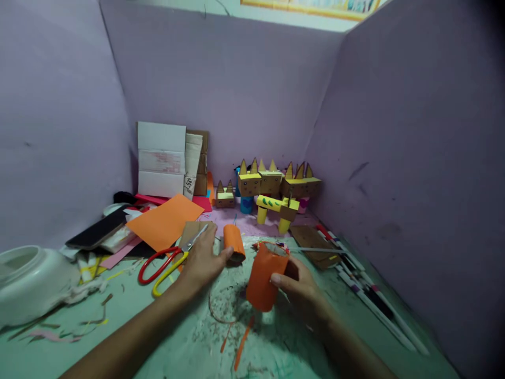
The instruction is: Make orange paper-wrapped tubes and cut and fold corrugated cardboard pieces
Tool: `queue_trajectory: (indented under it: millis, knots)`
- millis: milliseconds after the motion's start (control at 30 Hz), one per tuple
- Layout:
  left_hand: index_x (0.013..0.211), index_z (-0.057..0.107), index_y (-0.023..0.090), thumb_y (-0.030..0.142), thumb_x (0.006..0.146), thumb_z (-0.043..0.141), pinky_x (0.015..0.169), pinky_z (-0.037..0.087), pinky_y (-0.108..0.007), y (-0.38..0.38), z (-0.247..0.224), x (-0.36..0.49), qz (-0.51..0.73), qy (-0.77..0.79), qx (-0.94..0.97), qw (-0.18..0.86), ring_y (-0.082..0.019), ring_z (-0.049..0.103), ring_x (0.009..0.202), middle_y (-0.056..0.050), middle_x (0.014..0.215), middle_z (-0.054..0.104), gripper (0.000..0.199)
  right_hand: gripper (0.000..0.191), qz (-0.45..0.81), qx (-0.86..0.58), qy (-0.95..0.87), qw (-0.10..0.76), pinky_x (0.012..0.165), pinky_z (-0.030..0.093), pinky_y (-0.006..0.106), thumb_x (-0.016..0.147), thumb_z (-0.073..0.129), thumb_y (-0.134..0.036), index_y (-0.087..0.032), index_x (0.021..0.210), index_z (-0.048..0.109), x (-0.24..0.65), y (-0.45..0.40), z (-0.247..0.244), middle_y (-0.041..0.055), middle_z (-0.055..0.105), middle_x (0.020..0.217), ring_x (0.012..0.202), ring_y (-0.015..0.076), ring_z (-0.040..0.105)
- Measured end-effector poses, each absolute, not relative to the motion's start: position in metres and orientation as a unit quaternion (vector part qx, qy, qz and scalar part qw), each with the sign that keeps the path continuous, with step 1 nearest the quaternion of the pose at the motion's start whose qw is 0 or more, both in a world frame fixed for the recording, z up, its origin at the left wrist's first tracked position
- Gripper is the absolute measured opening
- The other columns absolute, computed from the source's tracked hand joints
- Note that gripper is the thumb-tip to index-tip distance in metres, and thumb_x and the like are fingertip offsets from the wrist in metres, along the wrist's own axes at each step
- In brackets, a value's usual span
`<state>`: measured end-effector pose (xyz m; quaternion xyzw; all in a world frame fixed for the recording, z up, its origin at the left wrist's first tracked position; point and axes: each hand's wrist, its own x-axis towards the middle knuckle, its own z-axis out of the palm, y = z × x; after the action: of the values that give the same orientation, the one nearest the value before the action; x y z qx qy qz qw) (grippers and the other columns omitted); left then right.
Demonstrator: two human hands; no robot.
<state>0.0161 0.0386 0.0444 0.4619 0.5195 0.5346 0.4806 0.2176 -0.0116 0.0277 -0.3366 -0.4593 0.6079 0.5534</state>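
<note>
My right hand (302,287) is wrapped round an upright orange paper-covered tube (266,276), with the thumb on its front. My left hand (207,255) is open, its fingers pointing forward beside the scissors (175,258), which have one red and one yellow handle. Its thumb reaches toward a second, smaller orange tube (233,239); whether they touch I cannot tell. Under the left fingertips lies a brown cardboard piece (191,231). Thin orange paper strips (243,342) lie on the table in front of the held tube.
Orange paper (165,221) lies at the left, near a white pot (29,284). White cardboard (161,160) leans against the back wall. Cardboard animal figures (272,184) stand at the back, with a yellow one (276,205) before them. Markers (371,295) lie at the right.
</note>
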Motion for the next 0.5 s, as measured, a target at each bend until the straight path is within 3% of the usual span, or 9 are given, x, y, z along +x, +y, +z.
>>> queue_trajectory:
  millis: [167, 300, 400, 500]
  knots:
    - [0.109, 0.061, 0.018, 0.038, 0.051, 0.079, 0.059, 0.05, -0.032, 0.001, 0.05, 0.014, 0.512, 0.448, 0.473, 0.56, -0.025, 0.063, 0.077, -0.011, 0.097, 0.066, 0.064, 0.024, 0.675, -0.295, -0.298, 0.608, 0.062, 0.052, 0.026, 0.052, 0.073, -0.023, -0.021, 0.075, 0.07, 0.195, 0.002, 0.041, 0.0001, 0.071, 0.073, 0.068, 0.0176, 0.064]
    - [0.104, 0.06, 0.02, 0.036, 0.047, 0.084, 0.063, 0.05, -0.029, -0.011, 0.03, 0.02, 0.53, 0.402, 0.393, 0.635, -0.023, 0.063, 0.082, -0.008, 0.097, 0.065, 0.064, 0.01, 0.683, -0.288, -0.275, 0.612, 0.06, 0.053, 0.026, 0.05, 0.07, -0.019, -0.023, 0.057, 0.065, 0.184, 0.005, 0.035, -0.0011, 0.07, 0.066, 0.067, 0.0182, 0.065]
    - [0.083, 0.061, 0.019, 0.037, 0.048, 0.084, 0.059, 0.046, -0.023, -0.01, 0.023, 0.023, 0.553, 0.424, 0.358, 0.622, -0.017, 0.059, 0.073, -0.002, 0.08, 0.063, 0.046, 0.016, 0.679, -0.281, -0.29, 0.613, 0.07, 0.054, 0.033, 0.05, 0.069, -0.018, -0.023, 0.065, 0.066, 0.181, 0.002, 0.03, 0.0003, 0.072, 0.075, 0.08, 0.024, 0.066]
    - [0.075, 0.066, 0.016, 0.036, 0.049, 0.084, 0.059, 0.044, -0.023, -0.009, 0.026, 0.023, 0.542, 0.416, 0.363, 0.633, -0.017, 0.057, 0.07, -0.004, 0.075, 0.064, 0.037, 0.031, 0.667, -0.272, -0.32, 0.615, 0.082, 0.051, 0.037, 0.053, 0.069, -0.017, -0.024, 0.083, 0.067, 0.182, -0.001, 0.026, 0.0012, 0.073, 0.085, 0.095, 0.0268, 0.065]
